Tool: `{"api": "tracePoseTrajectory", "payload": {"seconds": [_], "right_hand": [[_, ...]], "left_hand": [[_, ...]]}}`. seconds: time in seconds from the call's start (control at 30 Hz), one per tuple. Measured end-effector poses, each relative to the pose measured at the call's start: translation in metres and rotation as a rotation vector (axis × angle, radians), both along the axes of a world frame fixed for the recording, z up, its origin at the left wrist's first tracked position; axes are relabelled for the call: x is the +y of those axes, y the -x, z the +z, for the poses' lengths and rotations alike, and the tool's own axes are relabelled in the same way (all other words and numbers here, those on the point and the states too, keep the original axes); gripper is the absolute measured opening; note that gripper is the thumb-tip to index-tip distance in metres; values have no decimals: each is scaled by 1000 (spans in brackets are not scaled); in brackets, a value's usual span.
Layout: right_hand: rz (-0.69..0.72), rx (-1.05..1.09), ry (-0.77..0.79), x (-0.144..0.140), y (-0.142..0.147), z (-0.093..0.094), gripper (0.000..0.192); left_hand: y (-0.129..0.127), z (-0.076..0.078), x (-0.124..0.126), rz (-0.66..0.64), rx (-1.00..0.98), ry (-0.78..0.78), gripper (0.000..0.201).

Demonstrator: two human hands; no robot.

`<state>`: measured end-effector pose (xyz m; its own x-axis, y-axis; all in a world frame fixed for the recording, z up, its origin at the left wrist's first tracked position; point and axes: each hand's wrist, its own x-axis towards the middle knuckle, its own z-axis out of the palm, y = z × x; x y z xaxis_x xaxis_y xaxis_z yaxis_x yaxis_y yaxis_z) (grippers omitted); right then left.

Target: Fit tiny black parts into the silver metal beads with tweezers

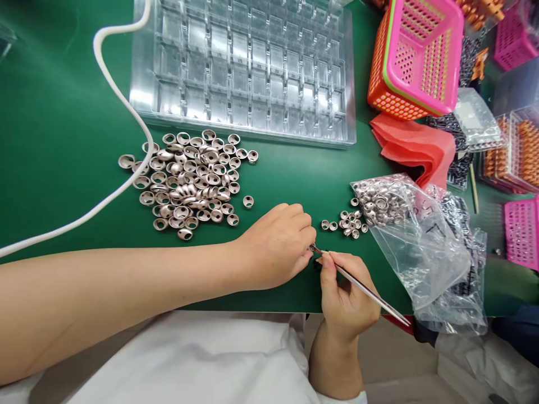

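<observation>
My left hand (278,247) reaches in from the left, its fingers curled and pinched around something small that is mostly hidden at the fingertips. My right hand (351,292) grips a slim pair of metal tweezers (373,294) like a pen. The tweezers' tip meets the left fingertips. Left of the hands lies a large pile of silvery metal rings (197,179), cup-shaped with holes. Just beyond the right hand sits a small cluster of smaller metal pieces (349,224), beside an open clear plastic bag (425,252) with more of them inside.
A clear compartmented plastic tray (248,132) lies at the back. A white cable (122,95) crosses the left side, over the ring pile's edge. Stacked pink and orange baskets (452,56), a red cloth (415,146) and boxes of orange parts (526,148) crowd the right.
</observation>
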<state>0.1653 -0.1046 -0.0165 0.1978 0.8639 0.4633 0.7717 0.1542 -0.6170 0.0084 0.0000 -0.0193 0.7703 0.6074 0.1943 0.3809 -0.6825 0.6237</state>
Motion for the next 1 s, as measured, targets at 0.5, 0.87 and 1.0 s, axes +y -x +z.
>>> {"api": "tracePoseTrajectory", "payload": {"seconds": [0.5,0.87,1.0], "right_hand": [[-47,48,-36,-1,1,-3,26],[-20,-47,-10,0,1,-1,23],[-22,-86,10,0,0,1,21]], "left_hand": [[0,0,0,0,-15,2,15],[0,-1,0,-4,-8,3,15],[1,-1,0,-4,-12,6,15]]}}
